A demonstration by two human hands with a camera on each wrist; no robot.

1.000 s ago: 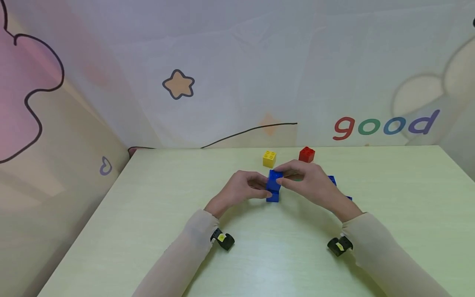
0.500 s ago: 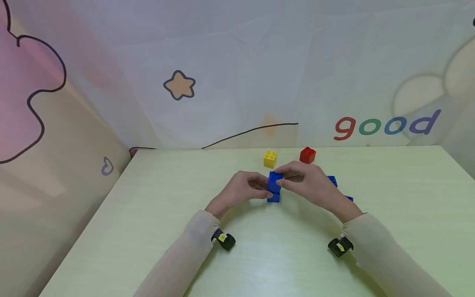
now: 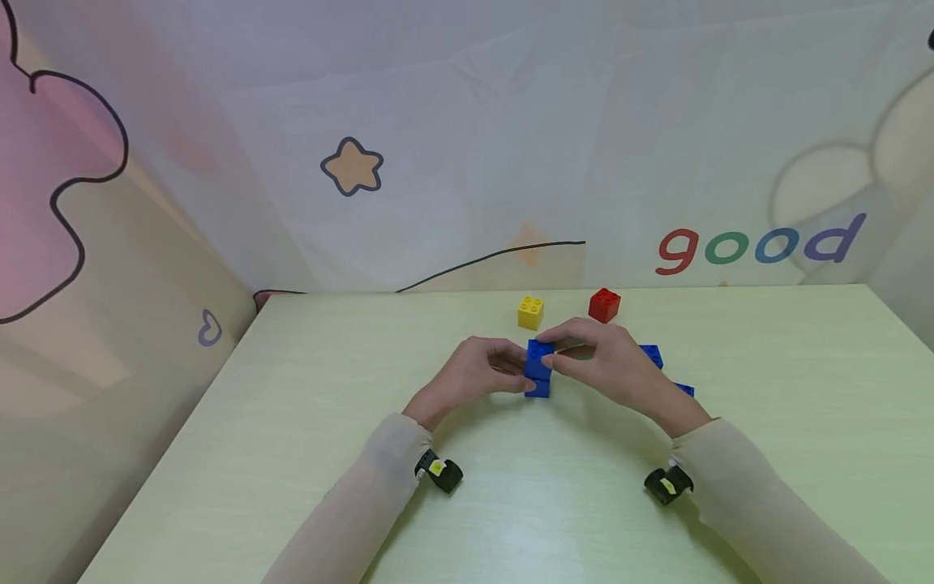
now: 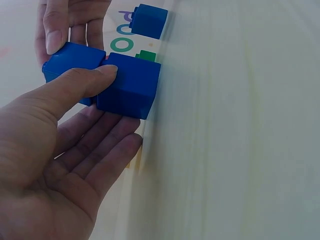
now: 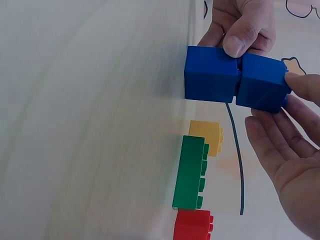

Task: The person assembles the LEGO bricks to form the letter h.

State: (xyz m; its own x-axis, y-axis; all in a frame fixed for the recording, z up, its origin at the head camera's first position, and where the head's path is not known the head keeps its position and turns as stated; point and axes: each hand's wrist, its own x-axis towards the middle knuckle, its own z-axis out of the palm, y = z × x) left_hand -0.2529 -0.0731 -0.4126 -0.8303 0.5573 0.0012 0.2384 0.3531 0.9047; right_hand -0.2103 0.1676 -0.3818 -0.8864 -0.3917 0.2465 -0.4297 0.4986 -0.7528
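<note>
My left hand (image 3: 477, 369) pinches the lower blue brick (image 3: 538, 391) between thumb and fingers. Just above it, my right hand (image 3: 606, 357) grips the upper blue brick (image 3: 538, 370) by its sides. The two meet end to end. In the right wrist view, a narrow gap shows between the lower brick (image 5: 210, 75) and the slightly tilted upper brick (image 5: 262, 82), whose studs point away from the lower one. The left thumb lies near the seam in the left wrist view, across the upper brick (image 4: 67, 56) and onto the lower.
Behind the hands stand a yellow brick (image 3: 530, 312) and a red brick (image 3: 604, 305). A long green brick (image 5: 190, 172) is mostly hidden by the right hand in the head view. Two more blue bricks, one farther back (image 3: 652, 355) and one nearer (image 3: 685, 390), lie partly behind the right wrist.
The upper blue brick has come down slightly and stands straighter over the lower one. Both hands otherwise keep nearly the same place and hold.
</note>
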